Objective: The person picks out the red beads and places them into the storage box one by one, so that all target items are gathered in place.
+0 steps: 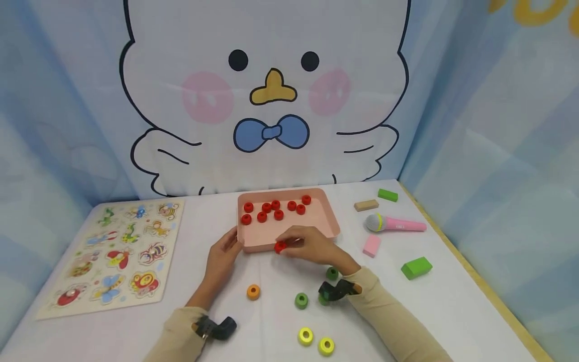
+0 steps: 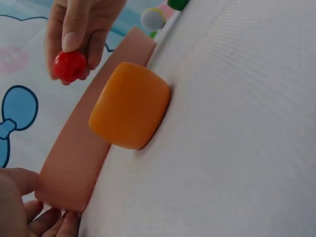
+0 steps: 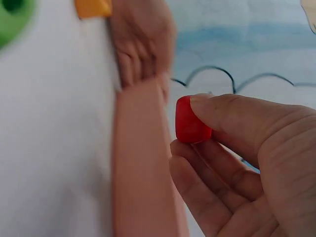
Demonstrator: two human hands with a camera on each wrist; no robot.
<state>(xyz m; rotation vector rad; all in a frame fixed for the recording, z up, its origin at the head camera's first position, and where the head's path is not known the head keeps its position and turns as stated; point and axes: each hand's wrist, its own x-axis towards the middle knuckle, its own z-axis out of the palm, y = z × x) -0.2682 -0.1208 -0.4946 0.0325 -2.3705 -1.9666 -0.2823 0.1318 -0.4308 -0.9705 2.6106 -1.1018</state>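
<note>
My right hand (image 1: 312, 245) pinches a small red bead (image 3: 188, 122) between thumb and fingers, over the near rim of a shallow pink tray (image 1: 261, 237). In the left wrist view, that red bead (image 2: 69, 66) is held above the tray's side wall (image 2: 79, 143). My left hand (image 1: 222, 257) grips the tray's near left corner, thumb at the rim and fingers against the end. Inside the tray, several red beads (image 1: 278, 215) lie toward the back. An orange bead (image 1: 253, 292) with a hole stands on the table, in front of the tray.
Green beads (image 1: 301, 300) lie near and partly under my right wrist, with two yellow beads (image 1: 305, 336) closer in. At left lies an insect puzzle board (image 1: 131, 251). On the right are a pink toy microphone (image 1: 402, 224), a green block (image 1: 416, 268), a pink block (image 1: 372, 246) and smaller blocks.
</note>
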